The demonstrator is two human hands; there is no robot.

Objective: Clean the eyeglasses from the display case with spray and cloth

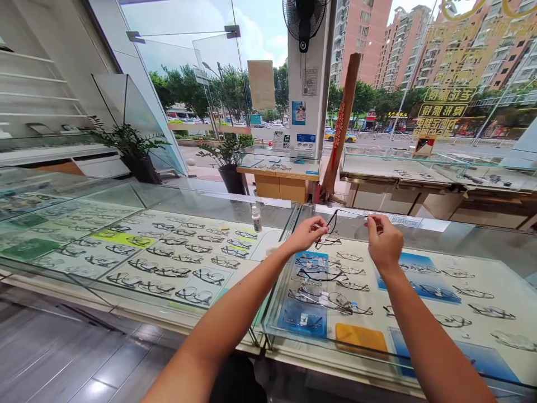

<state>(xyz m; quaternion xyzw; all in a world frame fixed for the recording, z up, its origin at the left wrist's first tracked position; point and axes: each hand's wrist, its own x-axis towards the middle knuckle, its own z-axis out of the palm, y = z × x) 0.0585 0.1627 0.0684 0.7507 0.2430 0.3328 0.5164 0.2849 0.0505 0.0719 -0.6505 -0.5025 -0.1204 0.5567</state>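
A pair of dark-rimmed eyeglasses is held up above the glass display case. My left hand is closed, pinching the eyeglasses at their left side between thumb and fingers. To the right, my right hand is closed too, its thumb and fingertips pinching the end of a thin piece that looks like a temple of the same eyeglasses. Its exact shape is too fine to make out. Below my hands, more eyeglasses lie in rows, some over blue cards.
A small white bottle stands on the left counter, which shows several rows of spectacles. An orange-yellow pad lies near the front of the right case. Farther off are potted plants, a wooden cabinet and a wall fan.
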